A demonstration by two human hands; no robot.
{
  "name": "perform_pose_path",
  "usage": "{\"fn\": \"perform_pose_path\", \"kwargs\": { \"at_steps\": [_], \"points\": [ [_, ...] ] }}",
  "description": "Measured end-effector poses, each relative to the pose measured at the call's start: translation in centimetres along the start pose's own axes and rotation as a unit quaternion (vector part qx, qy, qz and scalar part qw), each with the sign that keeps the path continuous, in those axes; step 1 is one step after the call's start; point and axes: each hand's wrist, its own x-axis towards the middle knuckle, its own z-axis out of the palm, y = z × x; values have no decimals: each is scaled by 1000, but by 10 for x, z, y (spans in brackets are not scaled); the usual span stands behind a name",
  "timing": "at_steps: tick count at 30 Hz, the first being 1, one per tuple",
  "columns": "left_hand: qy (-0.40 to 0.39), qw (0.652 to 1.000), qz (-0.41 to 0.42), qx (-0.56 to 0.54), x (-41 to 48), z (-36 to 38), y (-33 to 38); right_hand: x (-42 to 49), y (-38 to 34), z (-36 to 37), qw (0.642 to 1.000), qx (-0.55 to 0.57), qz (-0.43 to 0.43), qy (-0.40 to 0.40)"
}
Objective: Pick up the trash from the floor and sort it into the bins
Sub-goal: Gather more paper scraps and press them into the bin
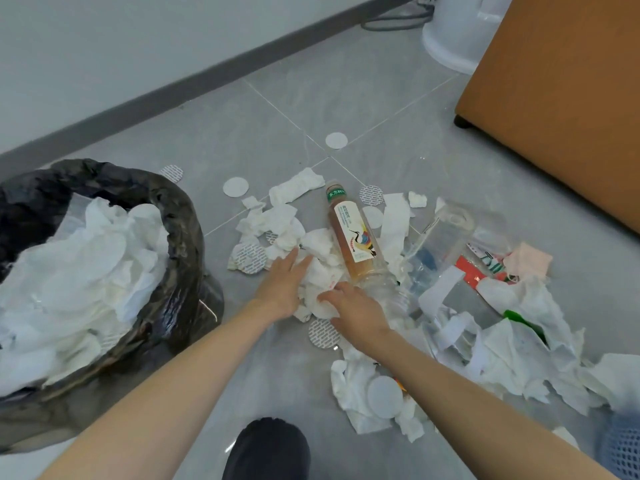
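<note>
White crumpled tissue (320, 268) lies on the floor (277, 126) between both hands. The left hand (280, 289) presses it with straight fingers; the right hand (356, 310) curls over its near edge. The black-lined bin (180, 216) stands left, nearer the left hand.

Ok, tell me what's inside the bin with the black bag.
The bin holds a heap of crumpled white tissues, piled about to its rim. Anything beneath the heap, and the bin's bottom, is covered.

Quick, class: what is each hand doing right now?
Left hand: open, fingers flat on the tissues.
Right hand: closed, gripping tissues.
</note>
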Motion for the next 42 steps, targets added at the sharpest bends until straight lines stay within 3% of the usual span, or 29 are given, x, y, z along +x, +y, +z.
{"fn": "perform_pose_path", "kwargs": {
  "at_steps": [5, 10, 13, 17, 21, 29, 34, 38, 42],
  "points": [
    [-13, 999, 32, 38, 7, 17, 1, -5, 24, 0, 995, 92, 41, 11],
    [79, 996, 6, -38, -6, 32, 4, -15, 35, -11, 977, 202, 71, 27],
    [91, 988, -25, -121, -14, 28, 12, -23, 35, -22, 967, 234, 66, 70],
    [124, 969, -83, -197, -27, 16, 13, -36, 31, -49, 929, 334, 80, 136],
    [152, 952, -79, -253, -46, -10, 19, -51, 23, -80, 865, 463, 112, 158],
    [210, 850, -39, -481, -95, -120, 54, -67, -22, -167, 794, 570, 91, 190],
    [302, 798, -44, -520, -150, -189, 45, -59, -80, -226, 800, 576, 25, 166],
    [371, 794, -100, -471, -199, -212, 9, -43, -145, -250, 822, 553, -28, 136],
    [404, 823, -183, -355, -239, -205, -41, -30, -217, -240, 884, 456, -71, 82]
  ]
}}
